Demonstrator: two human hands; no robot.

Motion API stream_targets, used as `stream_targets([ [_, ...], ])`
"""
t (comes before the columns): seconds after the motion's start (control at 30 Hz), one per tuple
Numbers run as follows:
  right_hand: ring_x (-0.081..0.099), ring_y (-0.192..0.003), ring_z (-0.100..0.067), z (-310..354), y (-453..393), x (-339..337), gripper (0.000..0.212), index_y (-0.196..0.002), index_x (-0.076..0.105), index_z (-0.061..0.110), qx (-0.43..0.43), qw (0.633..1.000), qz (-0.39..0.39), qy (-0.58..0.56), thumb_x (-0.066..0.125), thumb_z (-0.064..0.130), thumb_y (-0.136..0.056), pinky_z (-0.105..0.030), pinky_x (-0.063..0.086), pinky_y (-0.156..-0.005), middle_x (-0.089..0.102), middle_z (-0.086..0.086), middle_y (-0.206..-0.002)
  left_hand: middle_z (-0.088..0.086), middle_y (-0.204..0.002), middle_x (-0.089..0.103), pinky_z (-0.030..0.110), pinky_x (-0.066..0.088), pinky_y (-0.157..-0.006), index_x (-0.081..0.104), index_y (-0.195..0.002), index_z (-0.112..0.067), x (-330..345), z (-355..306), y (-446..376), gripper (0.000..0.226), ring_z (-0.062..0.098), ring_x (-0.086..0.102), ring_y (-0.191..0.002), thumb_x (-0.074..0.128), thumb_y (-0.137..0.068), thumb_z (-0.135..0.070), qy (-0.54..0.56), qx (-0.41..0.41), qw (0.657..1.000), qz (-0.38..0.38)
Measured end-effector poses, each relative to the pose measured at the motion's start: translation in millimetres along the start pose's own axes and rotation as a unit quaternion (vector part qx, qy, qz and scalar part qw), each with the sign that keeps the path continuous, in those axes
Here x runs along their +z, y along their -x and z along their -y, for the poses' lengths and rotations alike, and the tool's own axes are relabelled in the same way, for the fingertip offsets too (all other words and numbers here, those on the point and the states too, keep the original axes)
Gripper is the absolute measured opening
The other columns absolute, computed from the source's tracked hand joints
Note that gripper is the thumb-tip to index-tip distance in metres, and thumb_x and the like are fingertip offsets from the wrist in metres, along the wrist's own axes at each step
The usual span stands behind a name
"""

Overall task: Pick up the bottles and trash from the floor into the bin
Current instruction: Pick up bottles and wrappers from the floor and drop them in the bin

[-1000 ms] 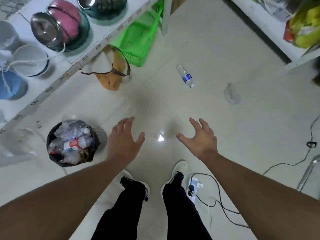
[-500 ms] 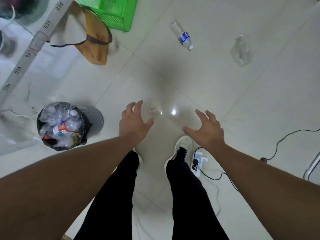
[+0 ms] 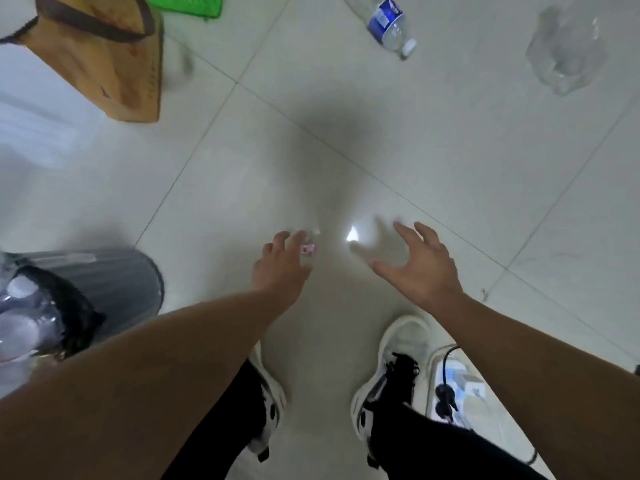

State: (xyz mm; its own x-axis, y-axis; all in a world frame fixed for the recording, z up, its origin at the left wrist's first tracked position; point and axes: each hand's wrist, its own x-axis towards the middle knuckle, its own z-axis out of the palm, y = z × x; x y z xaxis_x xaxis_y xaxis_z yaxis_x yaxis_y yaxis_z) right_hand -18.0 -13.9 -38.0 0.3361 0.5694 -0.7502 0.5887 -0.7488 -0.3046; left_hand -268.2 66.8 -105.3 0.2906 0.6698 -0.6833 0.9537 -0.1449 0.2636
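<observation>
Closer now, left hand (image 3: 280,268) nears scrap (image 3: 308,249); one bottle (image 3: 386,24) beyond.

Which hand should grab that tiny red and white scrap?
Probably the left hand: its fingertips hover right beside the scrap, and the bin is on its side. The right hand is open, farther away.

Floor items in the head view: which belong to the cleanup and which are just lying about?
Job:
blue-label bottle
crumpled clear plastic
small pink-and-white scrap
bin

Lying about:
brown bag
green basket
power strip
</observation>
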Motion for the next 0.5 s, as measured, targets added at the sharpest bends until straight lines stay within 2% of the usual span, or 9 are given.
stream_targets([
  [0.1, 0.032, -0.155, -0.022, -11, -48, 11, 0.095, -0.161, 0.035, 0.046, -0.007, 1.0, -0.018, -0.006, 0.063, 0.082, -0.077, -0.057, 0.029, -0.124, 0.021, 0.009, -0.173, -0.001, -0.156, 0.037, 0.048, 0.052, -0.097, 0.041, -0.151, -0.04, 40, 15, -42, 0.048, 0.031, 0.045, -0.134, 0.053, -0.104, -0.046, -0.019, 0.008, 1.0, -0.01],
  [0.2, 0.037, -0.152, -0.022, -20, -81, 18, 0.088, -0.159, 0.039, 0.045, -0.005, 0.999, -0.041, -0.018, 0.066, 0.078, -0.082, -0.055, 0.033, -0.122, 0.025, 0.009, -0.171, 0.007, -0.136, 0.048, 0.048, 0.056, -0.086, 0.054, -0.137, -0.031, 67, 22, -67, 0.037, 0.034, 0.051, -0.122, 0.049, -0.106, -0.049, -0.083, 0.017, 0.995, -0.044],
  [0.33, 0.037, -0.151, -0.018, -28, -101, 23, 0.081, -0.156, 0.045, 0.043, -0.012, 0.997, -0.059, -0.042, 0.068, 0.074, -0.085, -0.052, 0.034, -0.123, 0.028, 0.011, -0.169, 0.007, -0.126, 0.053, 0.046, 0.055, -0.078, 0.058, -0.132, -0.025, 82, 35, -80, 0.029, 0.035, 0.056, -0.112, 0.057, -0.103, -0.03, -0.129, 0.115, 0.983, -0.056],
  [0.4, 0.037, -0.151, -0.016, -29, -101, 21, 0.08, -0.155, 0.046, 0.044, -0.003, 0.997, -0.057, -0.049, 0.068, 0.075, -0.085, -0.051, 0.034, -0.123, 0.028, 0.013, -0.169, 0.006, -0.123, 0.054, 0.047, 0.054, -0.079, 0.059, -0.125, -0.023, 76, 34, -82, 0.023, 0.033, 0.055, -0.11, 0.057, -0.102, -0.026, -0.102, 0.121, 0.986, -0.055],
  [0.5, 0.039, -0.15, -0.016, -22, -86, 12, 0.082, -0.155, 0.045, 0.045, 0.007, 0.996, -0.062, -0.061, 0.066, 0.077, -0.084, -0.051, 0.036, -0.122, 0.028, 0.013, -0.168, 0.009, -0.114, 0.059, 0.045, 0.05, -0.082, 0.058, -0.109, -0.015, 50, 18, -75, 0.009, 0.035, 0.057, -0.104, 0.056, -0.101, -0.019, 0.025, 0.093, 0.994, -0.061],
])
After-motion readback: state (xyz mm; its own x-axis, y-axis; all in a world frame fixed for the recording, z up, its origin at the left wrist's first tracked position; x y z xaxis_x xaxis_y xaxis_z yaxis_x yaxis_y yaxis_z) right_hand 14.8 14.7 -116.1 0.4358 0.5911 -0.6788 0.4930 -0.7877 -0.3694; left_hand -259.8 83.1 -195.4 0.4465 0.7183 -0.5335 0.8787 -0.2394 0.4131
